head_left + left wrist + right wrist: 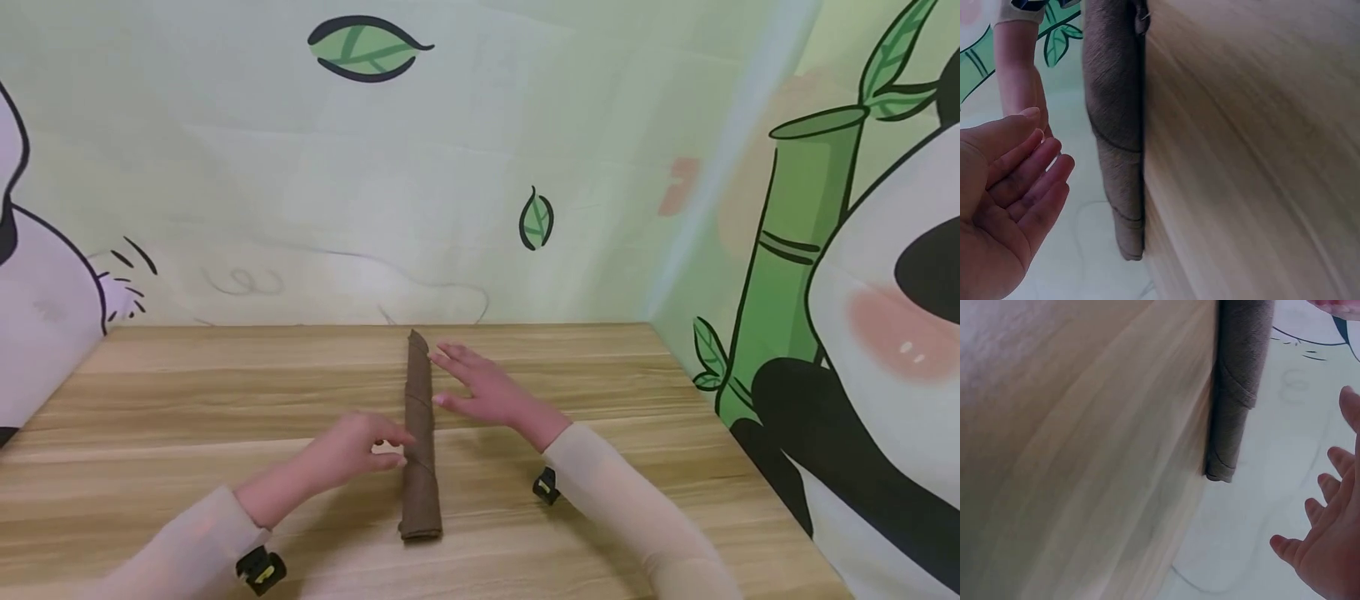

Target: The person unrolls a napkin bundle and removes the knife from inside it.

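A brown cloth rolled into a long narrow roll (420,437) lies on the wooden table (187,400), running from near to far. My left hand (360,446) hovers just left of the roll's middle with relaxed fingers, holding nothing. In the left wrist view the open palm (1004,200) faces the roll (1116,125) with a gap between them. My right hand (476,387) is spread flat just right of the roll's far half. The right wrist view shows its straight fingers (1325,531) apart from the roll (1235,394).
The table meets a printed backdrop (450,167) with leaves, bamboo and pandas at the back and right. Bare wood lies on both sides of the roll. Small black wrist cameras (258,568) hang under both sleeves.
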Tool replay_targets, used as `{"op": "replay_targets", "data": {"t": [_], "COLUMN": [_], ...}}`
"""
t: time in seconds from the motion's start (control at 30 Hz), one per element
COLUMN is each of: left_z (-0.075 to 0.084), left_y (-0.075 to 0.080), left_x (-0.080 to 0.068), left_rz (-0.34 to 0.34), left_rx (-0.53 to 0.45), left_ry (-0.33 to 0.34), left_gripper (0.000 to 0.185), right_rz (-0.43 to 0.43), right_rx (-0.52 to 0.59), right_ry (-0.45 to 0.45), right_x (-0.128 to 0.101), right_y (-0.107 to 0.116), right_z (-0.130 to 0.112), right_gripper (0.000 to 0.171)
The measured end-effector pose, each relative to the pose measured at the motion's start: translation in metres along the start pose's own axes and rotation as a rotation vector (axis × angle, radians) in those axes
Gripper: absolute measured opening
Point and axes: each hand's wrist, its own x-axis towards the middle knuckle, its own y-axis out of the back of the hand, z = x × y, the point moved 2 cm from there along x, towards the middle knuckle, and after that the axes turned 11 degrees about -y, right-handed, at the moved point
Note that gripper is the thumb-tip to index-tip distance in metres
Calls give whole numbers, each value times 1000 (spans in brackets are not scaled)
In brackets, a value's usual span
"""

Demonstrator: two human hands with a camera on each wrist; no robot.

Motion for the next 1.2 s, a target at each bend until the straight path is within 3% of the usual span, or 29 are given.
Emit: {"op": "replay_targets", "data": {"t": [0.3, 0.6, 0.83, 1.0, 1.2], "left_z": [-6, -23, -33, -39, -45], "left_y": [-13, -22, -28, -29, -27], "left_x": [5, 6, 7, 11, 17], "left_rz": [-16, -20, 6, -22, -72], "left_rx": [43, -177, -314, -354, -378], "left_ry": [-29, 39, 160, 211, 216], "left_gripper": [24, 24, 19, 19, 17], "right_rz": [-112, -181, -262, -309, -346], "right_rx": [-75, -110, -175, -189, -234], "right_ry": [54, 37, 20, -17, -24], "right_x": [16, 30, 33, 34, 36], "right_y": [-17, -37, -42, -43, -46], "right_z": [-8, -5, -7, -9, -10], "right_gripper": [66, 62, 61, 60, 60]}}
